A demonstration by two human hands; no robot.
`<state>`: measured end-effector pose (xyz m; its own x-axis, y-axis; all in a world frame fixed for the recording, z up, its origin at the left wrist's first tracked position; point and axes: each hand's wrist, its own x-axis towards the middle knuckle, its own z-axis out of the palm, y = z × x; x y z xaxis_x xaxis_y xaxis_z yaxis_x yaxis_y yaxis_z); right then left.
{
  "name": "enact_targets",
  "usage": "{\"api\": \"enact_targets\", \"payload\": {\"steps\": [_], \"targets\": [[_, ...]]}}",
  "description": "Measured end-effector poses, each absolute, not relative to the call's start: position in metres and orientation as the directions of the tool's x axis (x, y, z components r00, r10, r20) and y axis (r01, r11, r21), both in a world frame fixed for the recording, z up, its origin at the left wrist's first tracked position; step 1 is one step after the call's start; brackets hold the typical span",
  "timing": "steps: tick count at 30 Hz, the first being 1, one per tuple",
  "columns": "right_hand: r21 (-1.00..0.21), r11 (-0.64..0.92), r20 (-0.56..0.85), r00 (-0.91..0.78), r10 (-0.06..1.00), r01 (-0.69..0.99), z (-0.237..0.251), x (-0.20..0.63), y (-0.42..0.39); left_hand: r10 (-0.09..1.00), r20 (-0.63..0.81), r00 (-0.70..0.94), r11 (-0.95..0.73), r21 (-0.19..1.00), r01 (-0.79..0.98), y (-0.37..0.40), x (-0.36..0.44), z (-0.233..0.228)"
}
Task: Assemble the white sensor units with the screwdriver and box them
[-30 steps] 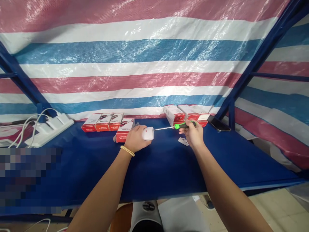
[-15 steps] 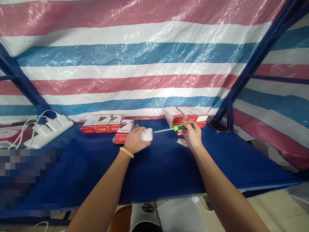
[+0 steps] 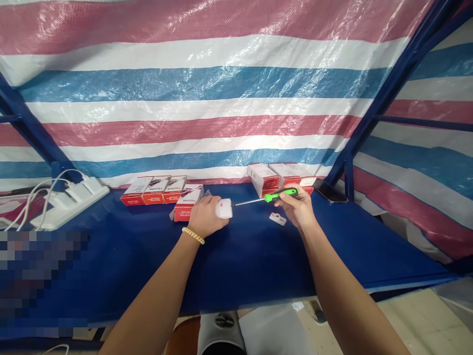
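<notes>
white device (image 3: 223, 210): rounded, red mark | screwdriver (image 3: 272, 197): green-black handle, metal shaft

Your left hand (image 3: 207, 217) grips white case (image 3: 223, 209). Your right hand (image 3: 300, 209) holds screwdriver (image 3: 269, 197) by green-and-black handle (image 3: 274, 196), tip (image 3: 234, 204) at case's right edge; contact too small to tell. White bracket (image 3: 277, 219) lies on table (image 3: 251, 266), just nearer you than screwdriver. Red-white boxes (image 3: 157, 191) stand behind your left hand, second group (image 3: 264, 180) behind your right. Phone (image 3: 331, 192) lies right of that group. Power strip (image 3: 55, 219) at far left, plugs (image 3: 77, 193) in it. Striped sheet (image 3: 207, 84) hangs behind table. Yellow band (image 3: 193, 235) round your left wrist.
</notes>
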<state>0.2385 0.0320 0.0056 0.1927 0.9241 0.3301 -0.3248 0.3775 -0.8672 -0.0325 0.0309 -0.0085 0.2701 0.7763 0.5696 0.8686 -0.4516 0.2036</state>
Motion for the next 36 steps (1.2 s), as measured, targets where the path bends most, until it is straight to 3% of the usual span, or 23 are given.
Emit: {"api": "enact_targets", "payload": {"steps": [6,9,15,20,26,36], "targets": [[-0.952,0.254,0.209,0.243,0.947,-0.171,0.001,0.243,0.037,0.797,0.542,0.268,-0.428,0.193,0.883,0.031,-0.031,-0.009],[-0.962,0.252,0.214,0.285,0.934,-0.104,-0.002,0.243,0.041,0.816,0.514,0.265,-0.401,0.173,0.900,0.031,-0.031,-0.008],[-0.933,0.314,0.279,0.200,0.939,-0.174,-0.001,0.244,0.039,0.857,0.439,0.270,-0.363,0.142,0.921,0.029,-0.032,-0.005],[-0.939,0.276,0.252,0.133,0.958,-0.205,-0.002,0.246,0.039,0.867,0.424,0.262,-0.349,0.143,0.926,0.028,-0.031,-0.005],[-0.972,0.187,0.160,0.185,0.970,-0.145,-0.004,0.246,0.042,0.856,0.456,0.243,-0.361,0.192,0.913,0.030,-0.033,-0.007],[-0.932,0.256,0.224,0.148,0.963,-0.258,-0.004,0.247,0.042,0.850,0.452,0.269,-0.376,0.164,0.912,0.031,-0.033,-0.010]]}}
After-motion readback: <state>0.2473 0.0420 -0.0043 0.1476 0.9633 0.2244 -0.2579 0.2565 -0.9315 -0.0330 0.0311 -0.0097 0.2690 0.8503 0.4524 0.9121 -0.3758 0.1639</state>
